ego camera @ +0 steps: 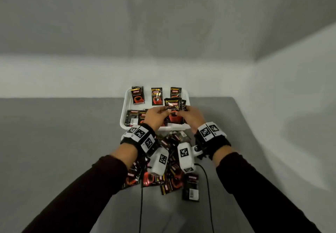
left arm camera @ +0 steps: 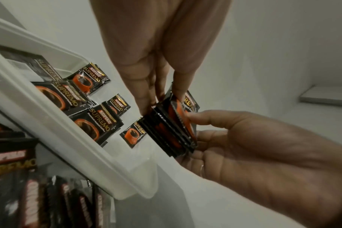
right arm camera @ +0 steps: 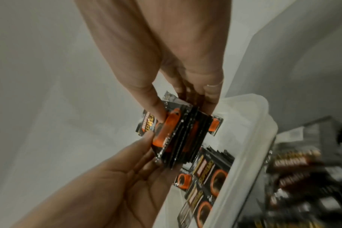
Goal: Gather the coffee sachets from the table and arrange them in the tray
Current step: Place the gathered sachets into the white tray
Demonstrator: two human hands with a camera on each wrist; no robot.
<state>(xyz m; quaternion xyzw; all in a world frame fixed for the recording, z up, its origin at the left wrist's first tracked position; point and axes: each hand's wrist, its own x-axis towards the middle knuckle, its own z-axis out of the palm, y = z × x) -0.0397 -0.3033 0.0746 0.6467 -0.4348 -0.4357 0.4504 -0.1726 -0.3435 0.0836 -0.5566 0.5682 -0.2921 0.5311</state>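
Note:
Both hands hold a small stack of black-and-orange coffee sachets [ego camera: 172,107] upright over the right side of the white tray [ego camera: 147,103]. My left hand [ego camera: 164,112] pinches the stack's left edge and my right hand [ego camera: 181,112] grips its right edge. The left wrist view shows the stack [left arm camera: 172,128] edge-on, fanned between fingertips above the tray rim [left arm camera: 49,123]. The right wrist view shows the same stack [right arm camera: 184,137] with a thumb pressed on its front. Three sachets [ego camera: 156,96] lie in the tray's back row and more [ego camera: 132,117] at its front left.
A heap of loose sachets [ego camera: 171,176] lies on the grey table [ego camera: 63,132] just in front of the tray, under my wrists. One sachet [ego camera: 190,187] lies apart at the heap's right. Two black cables [ego camera: 141,205] trail toward me. White walls close the back and right.

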